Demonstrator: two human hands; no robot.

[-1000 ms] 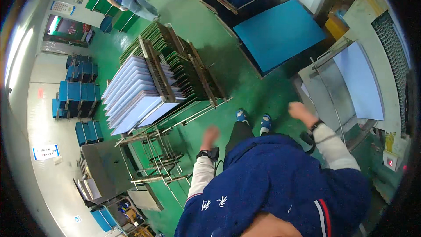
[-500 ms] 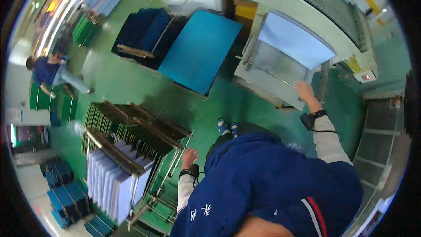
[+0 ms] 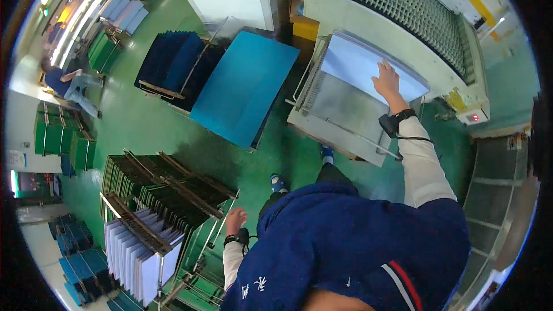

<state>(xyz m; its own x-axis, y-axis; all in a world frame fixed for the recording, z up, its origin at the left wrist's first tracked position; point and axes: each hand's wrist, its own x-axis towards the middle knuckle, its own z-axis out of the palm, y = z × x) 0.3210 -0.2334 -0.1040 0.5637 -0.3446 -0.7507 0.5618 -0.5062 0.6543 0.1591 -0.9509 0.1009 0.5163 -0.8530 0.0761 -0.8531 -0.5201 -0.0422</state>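
My right hand [image 3: 387, 80] is stretched over a stack of white sheets [image 3: 351, 63] with its fingers apart and nothing held. Whether the fingertips touch the top sheet I cannot tell. The sheets lie on the far part of a grey metal tray [image 3: 345, 105] in front of a machine. Low on my left, my left hand [image 3: 235, 220] hangs empty, fingers loosely bent and apart. Closest to it is the metal frame of a slotted rack [image 3: 199, 179], which holds upright dark green panels [image 3: 124, 175] and white boards [image 3: 128, 250].
The pale machine [image 3: 322, 3] has a roller bed [image 3: 409, 23] behind the tray. Left of the tray, a blue board [image 3: 245, 89] lies beside a rack of dark blue panels [image 3: 167, 66]. At the far left a person [image 3: 72, 86] is among green stacks [image 3: 52, 129].
My right hand has moved from the tray's near bar out over the white sheets, fingers spreading. My feet have stepped apart, one toward the tray. The person at far left has changed posture.
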